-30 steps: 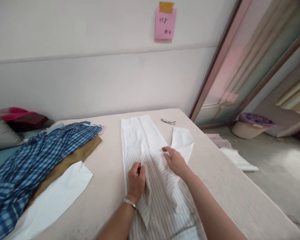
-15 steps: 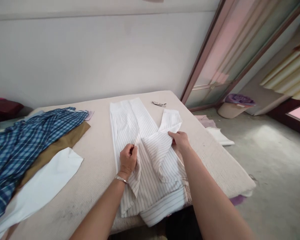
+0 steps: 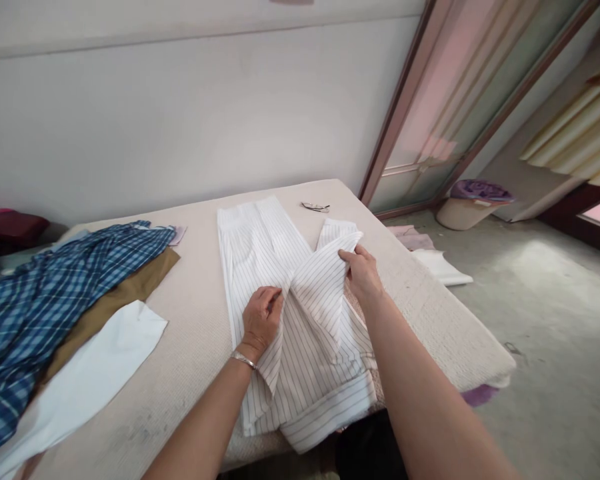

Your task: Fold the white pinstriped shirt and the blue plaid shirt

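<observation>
A white garment with thin dark stripes (image 3: 255, 243) lies spread on the padded table, its near part folded and reaching the front edge. My left hand (image 3: 263, 317), with a silver bracelet at the wrist, is closed in a pinch on a fold at the garment's middle. Thumb and fingers of my right hand (image 3: 363, 270) grip a raised flap of the same cloth, drawn up to a point at the right. A narrow striped end sticks out behind that flap. The fingertips of my left hand are partly hidden in the cloth.
A blue plaid garment (image 3: 80, 273), brown cloth (image 3: 115, 313) and white cloth (image 3: 105, 360) lie at the left of the table (image 3: 195, 373). Eyeglasses (image 3: 315, 207) rest near the back edge. A bin with a purple liner (image 3: 467, 210) stands on the floor at right.
My right hand has lifted the striped flap slightly up and away, pulling it to a sharper point. My left hand has shifted a little to the right, still on the cloth.
</observation>
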{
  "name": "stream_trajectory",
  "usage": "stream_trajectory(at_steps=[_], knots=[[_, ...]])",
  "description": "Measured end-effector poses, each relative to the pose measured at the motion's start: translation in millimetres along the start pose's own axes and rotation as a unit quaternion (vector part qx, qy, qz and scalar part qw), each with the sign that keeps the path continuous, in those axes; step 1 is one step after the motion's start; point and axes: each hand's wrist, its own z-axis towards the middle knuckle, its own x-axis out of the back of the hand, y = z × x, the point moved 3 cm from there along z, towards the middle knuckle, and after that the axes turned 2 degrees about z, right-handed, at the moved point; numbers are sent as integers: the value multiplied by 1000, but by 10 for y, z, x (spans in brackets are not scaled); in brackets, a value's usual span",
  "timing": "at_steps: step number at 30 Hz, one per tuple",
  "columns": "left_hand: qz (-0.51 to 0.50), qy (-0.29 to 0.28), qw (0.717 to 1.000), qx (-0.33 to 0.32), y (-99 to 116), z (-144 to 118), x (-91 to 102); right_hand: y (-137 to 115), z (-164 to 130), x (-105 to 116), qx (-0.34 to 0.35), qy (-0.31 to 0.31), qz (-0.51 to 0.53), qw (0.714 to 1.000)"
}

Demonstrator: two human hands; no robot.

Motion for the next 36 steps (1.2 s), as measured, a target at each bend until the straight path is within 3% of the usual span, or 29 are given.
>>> stream_trajectory(at_steps=[3,6,7,9,11,14,16,19,25,32,34,36], knots=[[21,-7,1000,-22,-2,5,-20,-70,-19,3,4,7,-119,993],[26,-4,999,-24,-17,2,-32,-195,-130,-14,8,60,-247,967],[25,-2,999,-23,-19,1,-33,-247,-206,-56,32,78,-323,943],[26,0,999,-21,-18,-2,-34,-304,-414,-235,97,66,-500,858],[27,2,999,-20,-12,-3,-29,-225,-665,-496,133,-31,-630,764],[25,9,999,-22,-6,-2,-13,34,-990,-803,117,-178,-672,709],[32,9,999,-31,-3,-3,-8,151,-1065,-880,112,-202,-673,703],[84,-16,995,-50,13,-9,-35,169,-934,-808,92,-194,-672,708],[213,-143,963,-82,112,-32,-187,-53,-556,-490,29,-153,-670,726],[202,-137,965,-94,92,-22,-196,-201,-766,-499,74,-309,-597,736],[180,-126,972,-86,55,-15,-201,-343,-706,-349,65,-275,-597,751],[154,-103,980,-75,25,-7,-198,-487,-588,-116,44,-198,-613,764]])
